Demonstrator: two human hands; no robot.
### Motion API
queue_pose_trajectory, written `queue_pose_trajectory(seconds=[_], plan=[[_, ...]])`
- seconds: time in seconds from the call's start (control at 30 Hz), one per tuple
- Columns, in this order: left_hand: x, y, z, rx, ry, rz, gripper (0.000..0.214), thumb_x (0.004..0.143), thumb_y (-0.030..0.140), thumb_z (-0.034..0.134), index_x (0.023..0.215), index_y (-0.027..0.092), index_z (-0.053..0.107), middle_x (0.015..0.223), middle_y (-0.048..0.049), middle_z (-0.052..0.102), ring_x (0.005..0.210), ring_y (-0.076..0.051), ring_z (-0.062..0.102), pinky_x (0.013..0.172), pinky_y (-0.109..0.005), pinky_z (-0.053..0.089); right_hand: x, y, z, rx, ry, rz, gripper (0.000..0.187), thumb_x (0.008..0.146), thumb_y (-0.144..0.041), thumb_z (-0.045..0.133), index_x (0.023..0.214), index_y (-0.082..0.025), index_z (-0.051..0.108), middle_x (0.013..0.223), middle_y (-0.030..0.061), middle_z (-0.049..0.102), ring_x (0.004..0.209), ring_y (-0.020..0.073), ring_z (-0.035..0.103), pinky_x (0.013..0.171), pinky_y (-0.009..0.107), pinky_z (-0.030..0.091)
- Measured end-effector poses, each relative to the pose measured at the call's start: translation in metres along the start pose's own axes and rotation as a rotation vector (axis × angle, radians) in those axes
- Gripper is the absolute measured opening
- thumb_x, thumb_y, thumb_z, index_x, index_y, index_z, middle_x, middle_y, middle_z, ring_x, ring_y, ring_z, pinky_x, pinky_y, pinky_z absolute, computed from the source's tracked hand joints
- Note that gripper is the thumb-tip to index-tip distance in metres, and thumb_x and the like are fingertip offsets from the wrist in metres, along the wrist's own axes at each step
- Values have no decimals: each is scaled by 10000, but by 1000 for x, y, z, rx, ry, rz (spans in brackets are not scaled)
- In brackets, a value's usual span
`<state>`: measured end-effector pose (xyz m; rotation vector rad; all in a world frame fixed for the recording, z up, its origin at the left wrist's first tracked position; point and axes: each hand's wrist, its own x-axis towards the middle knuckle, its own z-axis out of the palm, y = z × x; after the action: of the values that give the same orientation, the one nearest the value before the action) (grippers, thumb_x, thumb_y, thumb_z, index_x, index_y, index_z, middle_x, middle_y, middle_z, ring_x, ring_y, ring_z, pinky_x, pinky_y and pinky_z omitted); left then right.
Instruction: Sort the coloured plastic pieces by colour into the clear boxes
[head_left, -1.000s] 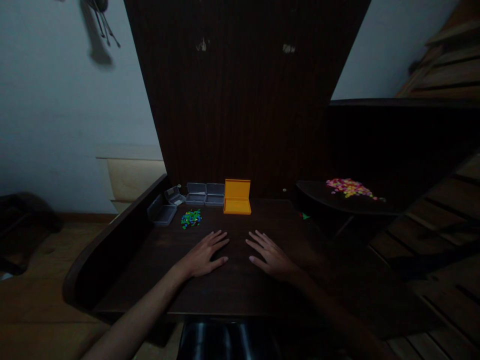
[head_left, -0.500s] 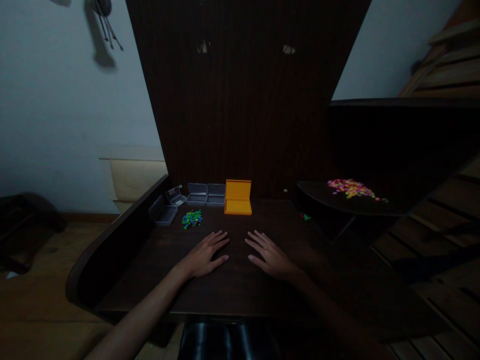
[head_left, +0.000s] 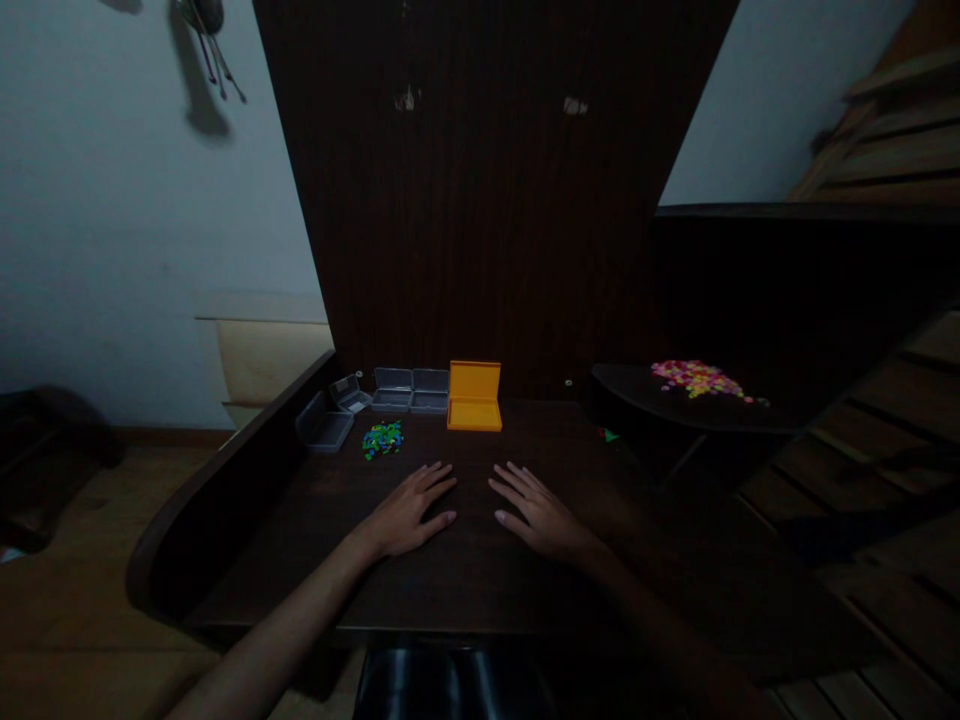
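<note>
My left hand and my right hand lie flat, palms down, on a dark wooden table, fingers spread and holding nothing. Beyond my left hand sits a small heap of blue and green pieces. An open orange box stands at the back of the table, straight ahead of my hands. Left of it are two clear open boxes side by side, and another clear open box by the table's left rim.
A raised curved rim runs along the table's left side. To the right, a dark rounded shelf carries a heap of pink and yellow pieces. A small green piece lies near its base. A dark wood panel stands behind.
</note>
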<state>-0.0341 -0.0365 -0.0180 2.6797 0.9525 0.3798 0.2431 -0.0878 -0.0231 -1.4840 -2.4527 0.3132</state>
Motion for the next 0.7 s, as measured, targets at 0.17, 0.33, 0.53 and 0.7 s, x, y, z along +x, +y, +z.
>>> queue_pose_trajectory(seconds=[0.17, 0.33, 0.53, 0.7], plan=[[0, 1, -1, 7, -14, -11, 600, 932, 552, 387, 1412, 195, 429, 1521, -109, 366, 1433, -268, 286, 1174, -484, 263, -1, 3, 4, 18, 35, -22, 551, 964, -493, 394, 1443, -219, 410, 1544, 71, 311, 1454, 250, 195, 1190, 497, 185], [0, 2, -1, -19, 13, 5, 571, 931, 529, 414, 1407, 214, 435, 1517, -103, 374, 1427, -268, 301, 1171, -493, 263, 0, 3, 4, 21, 22, -21, 555, 964, -500, 388, 1446, -225, 404, 1546, 64, 306, 1455, 248, 194, 1193, 494, 175], [1, 3, -2, -22, 0, -20, 584, 926, 538, 413, 1402, 200, 447, 1515, -106, 376, 1426, -271, 302, 1177, -485, 258, 1, 3, 3, 25, 10, -18, 549, 962, -492, 390, 1439, -220, 417, 1546, 74, 300, 1454, 261, 195, 1186, 514, 183], [0, 0, 0, -28, 16, -4, 576, 928, 534, 412, 1406, 214, 440, 1520, -97, 369, 1429, -271, 297, 1178, -491, 257, 1, 2, 1, 20, -15, -4, 564, 960, -499, 390, 1436, -199, 423, 1545, 81, 299, 1453, 262, 195, 1192, 502, 172]])
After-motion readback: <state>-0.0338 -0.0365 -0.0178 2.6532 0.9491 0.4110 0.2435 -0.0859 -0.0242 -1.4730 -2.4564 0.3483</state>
